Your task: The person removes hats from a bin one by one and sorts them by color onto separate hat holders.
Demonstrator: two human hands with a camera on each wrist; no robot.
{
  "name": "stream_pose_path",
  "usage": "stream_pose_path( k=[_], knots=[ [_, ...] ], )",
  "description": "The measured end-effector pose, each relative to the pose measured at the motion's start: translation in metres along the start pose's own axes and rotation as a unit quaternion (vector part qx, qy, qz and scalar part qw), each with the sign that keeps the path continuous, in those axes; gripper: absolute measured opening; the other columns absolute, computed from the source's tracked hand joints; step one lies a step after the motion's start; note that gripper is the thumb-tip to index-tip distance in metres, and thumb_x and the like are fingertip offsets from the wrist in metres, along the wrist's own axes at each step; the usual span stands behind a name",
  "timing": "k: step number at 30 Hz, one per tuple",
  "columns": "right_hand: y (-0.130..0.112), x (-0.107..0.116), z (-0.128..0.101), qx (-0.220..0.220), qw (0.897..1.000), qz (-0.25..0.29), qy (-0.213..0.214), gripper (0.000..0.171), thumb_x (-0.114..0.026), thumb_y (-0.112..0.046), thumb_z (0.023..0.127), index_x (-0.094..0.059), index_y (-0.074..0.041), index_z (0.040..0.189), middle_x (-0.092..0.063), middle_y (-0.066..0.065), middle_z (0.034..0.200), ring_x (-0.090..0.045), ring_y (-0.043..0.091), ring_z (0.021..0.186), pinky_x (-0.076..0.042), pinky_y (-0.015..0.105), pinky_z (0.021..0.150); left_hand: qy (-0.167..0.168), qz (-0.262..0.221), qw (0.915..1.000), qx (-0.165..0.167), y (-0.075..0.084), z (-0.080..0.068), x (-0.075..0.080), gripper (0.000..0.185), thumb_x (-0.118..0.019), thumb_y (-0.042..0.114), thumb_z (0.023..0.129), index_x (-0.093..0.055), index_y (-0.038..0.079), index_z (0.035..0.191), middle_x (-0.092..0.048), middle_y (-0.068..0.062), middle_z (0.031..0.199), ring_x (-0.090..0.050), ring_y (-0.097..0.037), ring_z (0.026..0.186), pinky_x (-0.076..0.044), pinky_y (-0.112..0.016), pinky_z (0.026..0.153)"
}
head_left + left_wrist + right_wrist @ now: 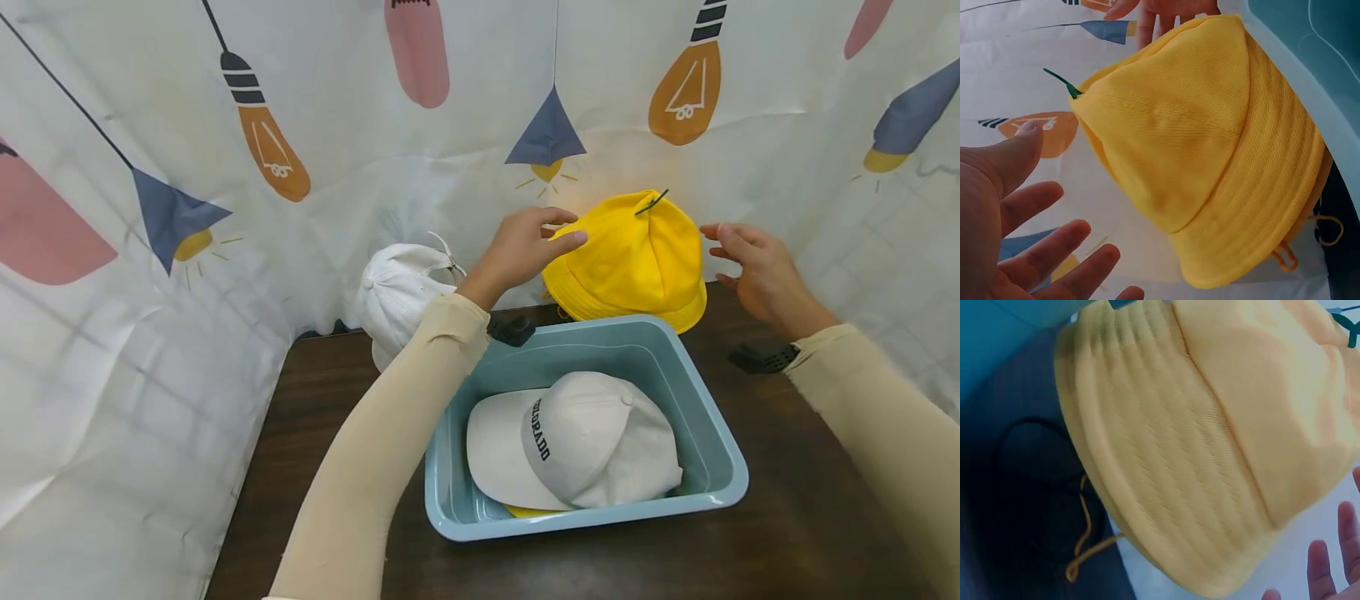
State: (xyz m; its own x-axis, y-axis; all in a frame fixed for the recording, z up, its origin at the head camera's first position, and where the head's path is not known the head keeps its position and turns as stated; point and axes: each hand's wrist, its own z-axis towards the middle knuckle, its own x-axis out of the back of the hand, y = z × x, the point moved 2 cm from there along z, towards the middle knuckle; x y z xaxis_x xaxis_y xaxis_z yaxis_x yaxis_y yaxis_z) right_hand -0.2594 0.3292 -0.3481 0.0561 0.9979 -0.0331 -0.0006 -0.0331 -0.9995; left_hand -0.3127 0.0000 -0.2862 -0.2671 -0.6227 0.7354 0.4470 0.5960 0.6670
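Observation:
A yellow bucket hat with a small green stalk on its crown stands on the dark table, just behind a light blue tub. My left hand is open at the hat's left side. In the left wrist view a narrow gap shows between my left hand and the hat. My right hand is open a little off the hat's right side, holding nothing. Only its fingertips show beside the hat's brim in the right wrist view. A yellow cord hangs from the brim.
Inside the tub lies a white cap with dark lettering, over something yellow. Another white cap sits at the back left of the table. A printed curtain closes off the back and both sides.

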Motion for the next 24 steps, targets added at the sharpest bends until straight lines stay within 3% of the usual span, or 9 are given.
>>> stream_pose_path(
  k=[3,11,18,24],
  knots=[
    [0.006,-0.001,-0.001,-0.003,1.000,0.022,-0.001,0.027,-0.057,-0.036,0.104,-0.074,-0.023,0.120,-0.049,-0.009,0.131,-0.039,0.015,0.116,-0.034,0.037,0.085,0.008,-0.039,0.9991,0.013,-0.006,0.010,-0.010,0.053,-0.066,0.047,0.098,-0.061,0.020,0.143,-0.057,0.004,0.148,-0.060,-0.022,0.129,-0.052,-0.033,0.104],
    [0.017,-0.007,0.003,-0.007,0.997,0.082,0.003,0.026,-0.062,-0.036,0.102,-0.077,-0.021,0.115,-0.052,-0.010,0.131,-0.038,0.014,0.119,-0.024,0.048,0.095,-0.005,-0.123,0.9905,0.062,-0.023,0.023,-0.023,0.049,-0.071,0.046,0.095,-0.065,0.024,0.139,-0.056,0.004,0.150,-0.056,-0.022,0.133,-0.049,-0.034,0.109],
    [0.026,-0.011,0.006,0.003,0.994,0.105,0.030,0.026,-0.068,-0.034,0.097,-0.076,-0.020,0.117,-0.056,-0.009,0.122,-0.042,0.014,0.115,-0.020,0.047,0.094,-0.027,-0.158,0.9843,0.074,-0.031,0.029,-0.028,0.048,-0.074,0.045,0.092,-0.067,0.030,0.137,-0.053,0.006,0.153,-0.047,-0.026,0.142,-0.045,-0.038,0.114],
    [0.032,-0.013,0.008,0.004,0.995,0.089,0.055,0.036,-0.075,-0.034,0.091,-0.072,-0.019,0.125,-0.056,-0.008,0.122,-0.045,0.011,0.116,-0.021,0.049,0.107,-0.040,-0.170,0.9821,0.070,-0.034,0.034,-0.035,0.049,-0.077,0.045,0.089,-0.067,0.035,0.136,-0.051,0.008,0.155,-0.041,-0.026,0.147,-0.042,-0.039,0.116]
  ],
)
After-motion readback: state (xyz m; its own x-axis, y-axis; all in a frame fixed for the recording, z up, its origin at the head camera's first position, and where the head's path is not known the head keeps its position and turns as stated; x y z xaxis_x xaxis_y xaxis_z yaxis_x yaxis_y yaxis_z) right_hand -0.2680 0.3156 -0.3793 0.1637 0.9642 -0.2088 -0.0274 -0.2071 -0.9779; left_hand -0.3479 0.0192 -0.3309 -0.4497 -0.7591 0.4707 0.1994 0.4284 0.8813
